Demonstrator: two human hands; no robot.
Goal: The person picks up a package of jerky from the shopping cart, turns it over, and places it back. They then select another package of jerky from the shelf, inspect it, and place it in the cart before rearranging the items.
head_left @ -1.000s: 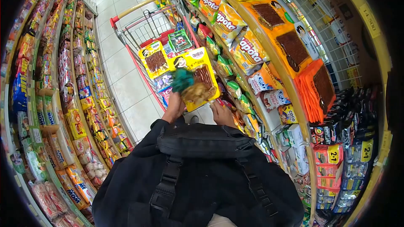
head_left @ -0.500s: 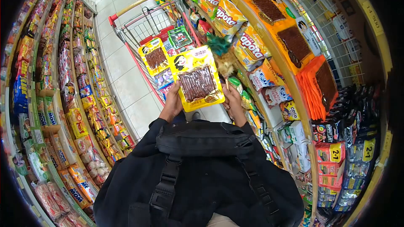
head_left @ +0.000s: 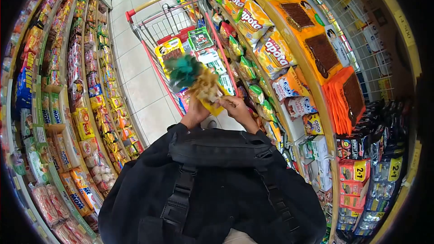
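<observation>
A feather duster (head_left: 205, 85) with teal tips and tan feathers, blurred by motion, lies across the front of a yellow snack pack (head_left: 212, 107). Only the pack's lower edge shows clearly, and the duster covers most of the rest. My left hand (head_left: 194, 112) is closed at the pack's lower left, its fingers partly behind the feathers. At the feathers' lower right, my right hand (head_left: 237, 111) pinches the duster's handle end. Beyond both hands stands a shopping cart (head_left: 156, 65) with another yellow snack pack (head_left: 171, 49) and a green-edged pack (head_left: 200, 39) in it.
Shelves of candy and snack bags (head_left: 97, 90) curve along the left. On the right, a shelf holds orange chip bags (head_left: 255, 22), with orange flat packs (head_left: 341, 101) further right. A tiled floor (head_left: 135, 63) runs between them. A black bag (head_left: 219, 147) is across my chest.
The duster has swung left from beside the snack pack to in front of it. The pack, earlier facing me, is lower and mostly covered. My right hand has moved left, closer to my left hand.
</observation>
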